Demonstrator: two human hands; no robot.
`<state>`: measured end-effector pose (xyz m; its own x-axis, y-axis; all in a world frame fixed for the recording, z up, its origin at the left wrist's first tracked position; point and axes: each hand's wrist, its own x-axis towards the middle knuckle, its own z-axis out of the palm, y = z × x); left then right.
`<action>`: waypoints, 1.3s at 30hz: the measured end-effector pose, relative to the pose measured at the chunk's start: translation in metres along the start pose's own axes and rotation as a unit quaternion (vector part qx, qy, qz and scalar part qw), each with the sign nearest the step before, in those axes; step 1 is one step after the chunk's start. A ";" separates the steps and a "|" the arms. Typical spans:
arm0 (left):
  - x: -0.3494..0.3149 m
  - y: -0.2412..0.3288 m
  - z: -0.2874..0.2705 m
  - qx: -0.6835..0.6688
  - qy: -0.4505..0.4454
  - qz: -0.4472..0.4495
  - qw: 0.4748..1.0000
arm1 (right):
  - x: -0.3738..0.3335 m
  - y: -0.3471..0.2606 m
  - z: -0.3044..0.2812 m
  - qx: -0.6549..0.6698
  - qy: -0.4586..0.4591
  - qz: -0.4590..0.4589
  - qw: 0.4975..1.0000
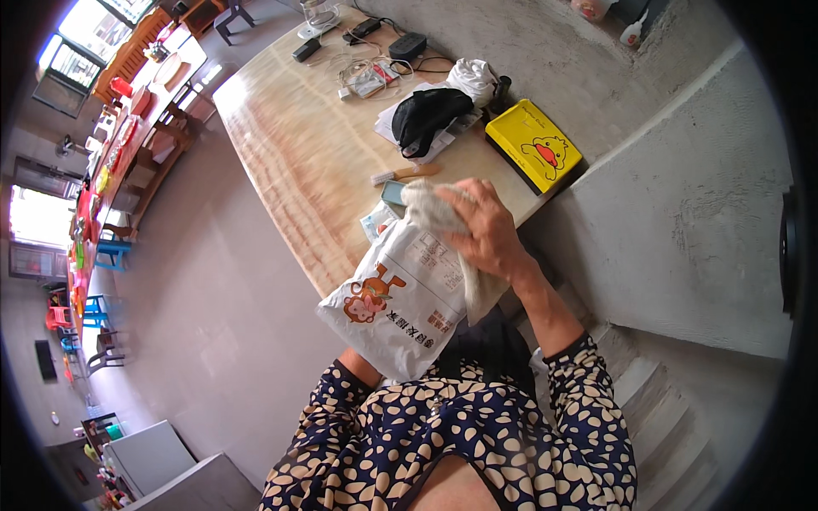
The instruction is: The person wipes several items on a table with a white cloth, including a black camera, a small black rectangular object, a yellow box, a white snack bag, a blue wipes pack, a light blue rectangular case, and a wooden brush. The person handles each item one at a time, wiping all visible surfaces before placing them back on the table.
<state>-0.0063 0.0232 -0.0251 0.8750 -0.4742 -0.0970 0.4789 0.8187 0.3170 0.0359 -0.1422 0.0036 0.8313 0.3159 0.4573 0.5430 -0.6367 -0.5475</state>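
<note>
The right hand (487,223) is clenching a pale cloth (436,207), its fingers bunching the fabric at the top edge of a white plastic bag (400,302), while a loose length is hanging down along the bag's right side. The bag is sitting in front of the person's body, its upper part overlapping the near end of a stone-patterned table (281,128), and it is showing a cartoon monkey with brown print. The left forearm (361,366) is reaching in behind the bag, which is hiding the left hand, so its grip cannot be told. Just beyond the cloth, a small blue-green box (393,193) and a white packet (375,221) are lying on the table, with a wooden-handled brush (407,174) resting near them. Farther up, a black fabric item (431,117) is lying on white papers, and a crumpled white bundle (472,79) is sitting behind it. To the right, a yellow box (535,146) with 1 cartoon duck is standing by the table's edge. Tangled cables (368,70) and a black adapter (408,46) are lying toward the far end.
</note>
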 end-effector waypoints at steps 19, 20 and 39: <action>-0.010 -0.001 -0.008 0.005 0.011 -0.001 1.000 | -0.038 0.018 -0.043 -0.035 -0.195 0.114 0.973; -0.010 0.001 -0.008 0.006 0.012 0.001 1.000 | -0.042 0.014 -0.049 -0.048 -0.218 0.124 0.967; -0.009 0.009 -0.021 0.005 0.003 0.017 1.000 | -0.079 -0.043 0.010 0.213 -0.085 0.245 0.942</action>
<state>-0.0085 0.0420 -0.0413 0.8911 -0.4443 -0.0926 0.4485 0.8309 0.3293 -0.0518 -0.1325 -0.0163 0.9818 0.1883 -0.0232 0.0565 -0.4069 -0.9117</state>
